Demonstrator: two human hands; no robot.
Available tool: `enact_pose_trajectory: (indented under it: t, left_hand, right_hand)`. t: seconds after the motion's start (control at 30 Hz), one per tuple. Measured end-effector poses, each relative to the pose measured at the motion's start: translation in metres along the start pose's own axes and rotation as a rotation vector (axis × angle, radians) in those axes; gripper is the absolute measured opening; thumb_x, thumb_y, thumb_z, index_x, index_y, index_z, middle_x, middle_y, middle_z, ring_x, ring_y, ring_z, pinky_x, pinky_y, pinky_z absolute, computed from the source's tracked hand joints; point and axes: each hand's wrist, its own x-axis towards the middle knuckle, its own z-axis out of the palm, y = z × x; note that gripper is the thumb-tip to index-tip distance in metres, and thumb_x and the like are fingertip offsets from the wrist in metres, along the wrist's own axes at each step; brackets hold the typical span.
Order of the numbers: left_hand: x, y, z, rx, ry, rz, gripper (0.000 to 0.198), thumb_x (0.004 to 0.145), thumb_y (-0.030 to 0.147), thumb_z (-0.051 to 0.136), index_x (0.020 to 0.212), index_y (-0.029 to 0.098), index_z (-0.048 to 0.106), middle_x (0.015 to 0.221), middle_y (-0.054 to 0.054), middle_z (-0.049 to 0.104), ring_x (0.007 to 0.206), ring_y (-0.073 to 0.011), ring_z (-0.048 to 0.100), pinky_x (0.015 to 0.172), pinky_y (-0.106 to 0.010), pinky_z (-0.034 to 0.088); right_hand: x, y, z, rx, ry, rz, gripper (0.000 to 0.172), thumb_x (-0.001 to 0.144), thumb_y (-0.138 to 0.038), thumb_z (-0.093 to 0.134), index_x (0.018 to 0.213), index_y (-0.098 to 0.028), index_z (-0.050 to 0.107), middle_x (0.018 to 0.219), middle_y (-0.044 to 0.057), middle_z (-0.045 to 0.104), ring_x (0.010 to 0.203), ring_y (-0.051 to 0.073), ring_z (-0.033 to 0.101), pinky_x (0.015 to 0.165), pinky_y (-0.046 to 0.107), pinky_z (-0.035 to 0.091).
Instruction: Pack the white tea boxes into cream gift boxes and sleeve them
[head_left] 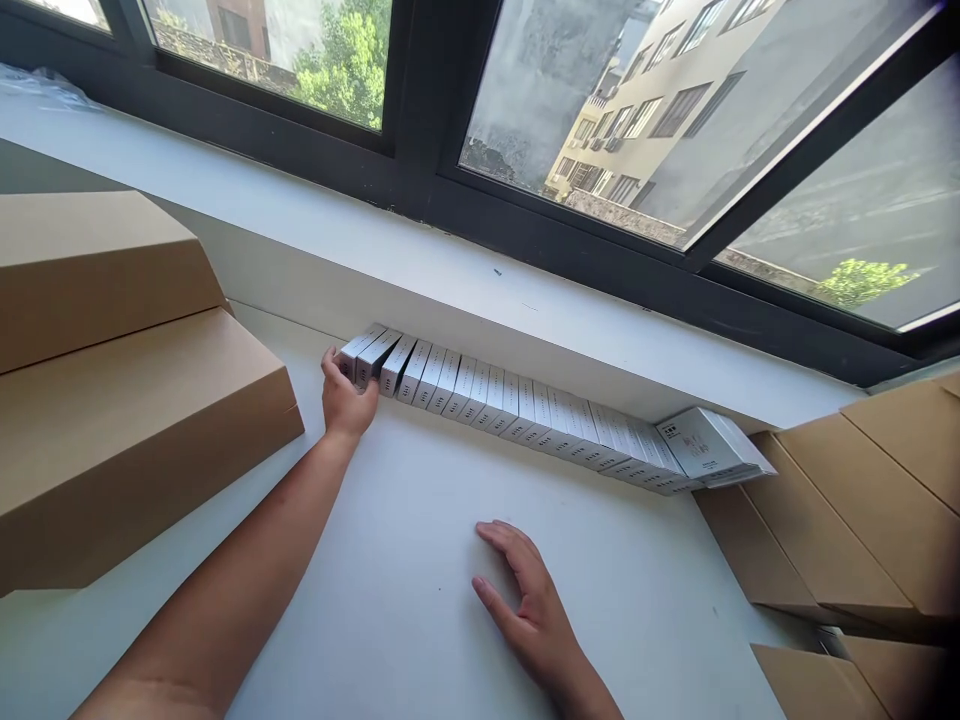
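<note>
A long row of slim white printed boxes (pixel 491 395) stands on the white table, against the low wall under the window. At the row's left end, my left hand (pixel 351 402) is closed around the two end boxes (pixel 369 350), fingers on the outer side and thumb on the inner. A dark wedge-shaped gap separates these two from the others. My right hand (pixel 525 605) is held over the table in front of the row, thumb and fingers apart, with nothing in it. At the row's right end, a few similar boxes (pixel 709 445) lie tilted with their broad face up.
Large brown cartons (pixel 142 400) stand at the left, near my left forearm. More brown cartons (pixel 847 520) are stacked along the right side. Behind the row run a white window sill (pixel 465 270) and a dark window frame (pixel 420 150). Clear plastic (pixel 45 88) lies on the sill's far left.
</note>
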Motion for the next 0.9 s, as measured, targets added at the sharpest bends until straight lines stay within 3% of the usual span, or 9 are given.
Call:
enact_pose_trajectory:
  t: [0.17,0.33,0.43,0.67,0.9]
  left_hand:
    - [0.006,-0.009,0.004,-0.080,0.090,0.041,0.076,0.077,0.025,0.073,0.142,0.020,0.034,0.124,-0.014,0.061,0.114,-0.0278,0.061,0.102,-0.047,0.048]
    - [0.010,-0.009,0.001,-0.204,0.275,0.117,0.071,0.086,0.031,0.062,0.144,0.012,0.025,0.135,-0.022,0.049,0.124,-0.0271,0.056,0.105,-0.043,0.046]
    - [0.008,-0.003,-0.004,-0.272,0.330,0.187,0.068,0.091,0.036,0.055,0.145,0.012,0.022,0.139,-0.024,0.045,0.129,-0.0268,0.053,0.108,-0.041,0.046]
    - [-0.008,0.013,-0.017,-0.350,0.353,0.331,0.067,0.093,0.046,0.051,0.145,0.010,0.029,0.145,-0.026,0.043,0.140,-0.0280,0.045,0.117,-0.041,0.038]
    - [-0.020,0.016,-0.022,-0.373,0.297,0.345,0.067,0.094,0.051,0.052,0.145,0.013,0.031,0.145,-0.025,0.043,0.136,-0.0291,0.049,0.113,-0.044,0.041]
  right_hand:
    - [0.001,0.000,0.000,0.006,-0.003,-0.018,0.044,0.095,-0.039,0.061,0.138,-0.035,0.055,0.142,0.004,0.059,0.139,0.029,0.047,0.117,0.055,0.041]
    - [0.001,0.000,0.001,0.030,-0.024,0.003,0.043,0.095,-0.040,0.060,0.137,-0.035,0.055,0.143,0.004,0.058,0.141,0.028,0.044,0.119,0.055,0.037]
    - [0.001,-0.001,0.000,0.052,-0.025,0.006,0.042,0.095,-0.041,0.060,0.137,-0.034,0.056,0.143,0.004,0.058,0.142,0.028,0.043,0.120,0.055,0.036]
    - [0.002,-0.004,0.001,0.072,0.005,-0.025,0.041,0.094,-0.041,0.060,0.133,-0.029,0.058,0.140,0.007,0.060,0.140,0.028,0.045,0.119,0.054,0.036]
    - [0.001,-0.006,0.002,0.065,0.018,-0.040,0.039,0.093,-0.038,0.060,0.131,-0.028,0.059,0.139,0.005,0.061,0.140,0.026,0.045,0.120,0.051,0.036]
